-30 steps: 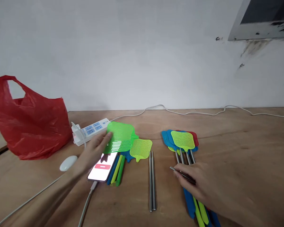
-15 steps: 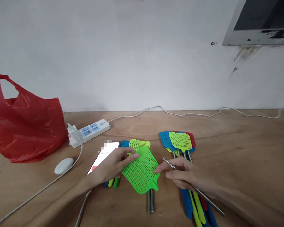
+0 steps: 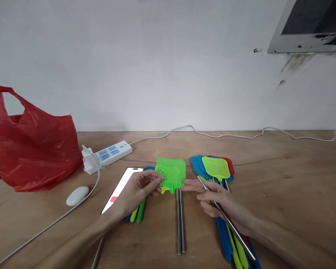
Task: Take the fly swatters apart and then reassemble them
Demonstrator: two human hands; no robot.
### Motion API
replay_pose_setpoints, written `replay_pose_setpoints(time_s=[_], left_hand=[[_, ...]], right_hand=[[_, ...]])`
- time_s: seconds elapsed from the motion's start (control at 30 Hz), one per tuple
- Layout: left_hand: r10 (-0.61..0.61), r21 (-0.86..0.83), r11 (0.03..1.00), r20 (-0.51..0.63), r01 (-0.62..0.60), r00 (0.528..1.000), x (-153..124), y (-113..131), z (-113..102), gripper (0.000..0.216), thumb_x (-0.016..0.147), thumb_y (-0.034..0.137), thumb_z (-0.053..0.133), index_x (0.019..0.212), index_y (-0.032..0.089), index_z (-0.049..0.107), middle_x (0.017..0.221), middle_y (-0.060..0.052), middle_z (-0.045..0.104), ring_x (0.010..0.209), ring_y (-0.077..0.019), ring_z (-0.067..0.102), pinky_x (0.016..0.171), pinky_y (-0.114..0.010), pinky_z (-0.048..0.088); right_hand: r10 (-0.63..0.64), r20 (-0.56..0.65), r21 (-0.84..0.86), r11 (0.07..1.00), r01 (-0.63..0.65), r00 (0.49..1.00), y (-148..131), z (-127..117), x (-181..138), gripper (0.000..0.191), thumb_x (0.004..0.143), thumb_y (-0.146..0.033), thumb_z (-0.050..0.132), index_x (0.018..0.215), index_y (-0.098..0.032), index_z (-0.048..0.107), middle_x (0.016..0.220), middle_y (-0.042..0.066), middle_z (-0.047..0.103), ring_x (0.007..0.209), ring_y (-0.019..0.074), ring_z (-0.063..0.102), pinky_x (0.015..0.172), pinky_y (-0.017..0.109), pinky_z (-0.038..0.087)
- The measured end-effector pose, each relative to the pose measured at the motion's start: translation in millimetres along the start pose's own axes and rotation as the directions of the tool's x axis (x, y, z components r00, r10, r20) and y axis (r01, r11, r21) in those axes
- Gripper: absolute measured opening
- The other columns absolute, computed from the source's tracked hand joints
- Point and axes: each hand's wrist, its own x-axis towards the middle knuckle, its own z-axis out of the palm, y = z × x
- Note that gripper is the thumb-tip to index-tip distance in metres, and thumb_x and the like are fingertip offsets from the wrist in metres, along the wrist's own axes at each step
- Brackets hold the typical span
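Note:
A bright green perforated fly swatter head [image 3: 172, 170] stands at the middle, over a yellow-green one whose lower edge shows beneath. My left hand [image 3: 145, 188] pinches its left edge between thumb and fingers. In my right hand [image 3: 215, 198] a thin silver metal rod [image 3: 232, 226] slants down to the right, while the forefinger reaches to the head's lower right edge. Just below the head lie two similar metal rods [image 3: 180, 224], side by side. Under my left hand, green, yellow and blue handle grips [image 3: 140, 211] stick out, next to a blue swatter head [image 3: 149, 168] partly hidden.
To the right lies a pile of blue, red and yellow swatters [image 3: 217, 167], partly behind my right hand. On the left are a lit phone [image 3: 119, 190], a white power strip [image 3: 112, 155] with a cable, a white oval device [image 3: 77, 196] and a red plastic bag [image 3: 36, 145].
The green swatter head has moved up and away from me and tipped, uncovering more of the two metal rods. Both hands have shifted slightly with it; the right still holds its rod.

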Motion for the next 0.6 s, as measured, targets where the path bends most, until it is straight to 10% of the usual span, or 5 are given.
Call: replay_pose_setpoints(time_s=[0.13, 0.6], left_hand=[[0.044, 0.176, 0.984, -0.07, -0.031, 0.997, 8, -5, -13, 0.035, 0.089, 0.047, 0.057, 0.098, 0.015, 0.065, 0.08, -0.006, 0.07, 0.074, -0.0208, 0.07, 0.065, -0.032, 0.058], [0.139, 0.809, 0.588, -0.109, 0.007, 0.984, 4, -21, -14, 0.028, 0.09, 0.02, 0.044, 0.111, 0.021, 0.063, 0.081, -0.005, 0.067, 0.071, -0.025, 0.064, 0.061, -0.031, 0.04]], right_hand=[[-0.071, -0.162, -0.011, 0.997, 0.07, 0.984, -3, -6, -1, 0.042, 0.078, -0.027, 0.066, 0.119, -0.021, 0.067, 0.125, 0.012, 0.069, 0.04, 0.0012, 0.024, 0.045, 0.028, 0.013], [-0.124, -0.193, 0.065, 0.988, 0.139, 0.973, 0, -23, 4, 0.027, 0.084, -0.041, 0.066, 0.098, -0.018, 0.069, 0.084, 0.002, 0.07, 0.035, 0.0002, 0.023, 0.041, 0.025, 0.012]])
